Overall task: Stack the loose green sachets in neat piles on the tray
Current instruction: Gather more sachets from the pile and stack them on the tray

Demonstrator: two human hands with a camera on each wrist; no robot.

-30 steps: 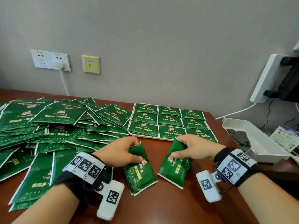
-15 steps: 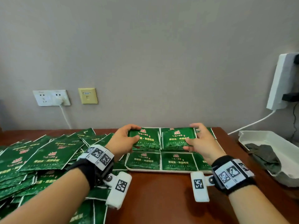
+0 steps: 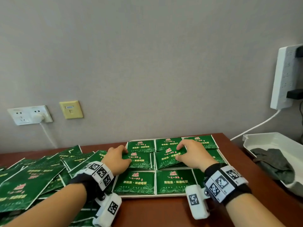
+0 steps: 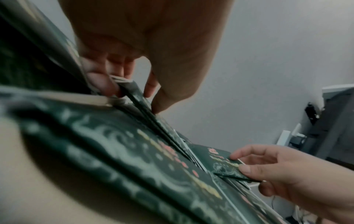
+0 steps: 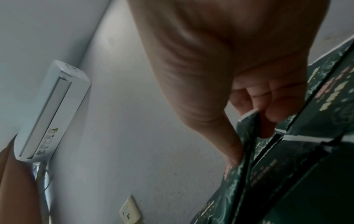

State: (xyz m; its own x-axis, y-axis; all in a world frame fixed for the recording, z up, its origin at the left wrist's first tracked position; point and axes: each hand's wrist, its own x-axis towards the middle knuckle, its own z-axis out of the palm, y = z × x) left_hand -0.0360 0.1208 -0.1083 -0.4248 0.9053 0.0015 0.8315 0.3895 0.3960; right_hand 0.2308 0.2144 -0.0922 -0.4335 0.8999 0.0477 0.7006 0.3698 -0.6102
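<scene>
Two hands are at work on the middle row of the tray (image 3: 173,195). From the head view, the left hand (image 3: 116,158) pinches a small bundle of sachets (image 3: 139,158) at its nine o'clock edge, thumb on the printed face and fingers curled around the side; the left wrist view shows the fingertips (image 4: 101,84) gripping several thin layers at once. The right hand (image 3: 191,153) grips a second bundle (image 3: 167,158) at its three o'clock edge, thumb and forefinger closed on it, and this bundle sits slightly skewed over the pile beneath, its far corner tilted toward one o'clock.

Outward from the hands, the tray carries a grid of green piles: a row at twelve o'clock against the wall side, the middle row under the hands, and a near row at six o'clock (image 3: 136,182). At nine o'clock from the tray, a broad heap of loose sachets (image 3: 36,176) sprawls over the brown table (image 3: 155,212), overlapping in all directions.

These packets look light, thin and glossy, so I would expect a bundle to fan or slide apart if squeezed only at one corner. Taking hold along a full side edge, with the thumb flat on top, seems the safer hold, then squaring the edges against the neighbouring piles before letting go.
</scene>
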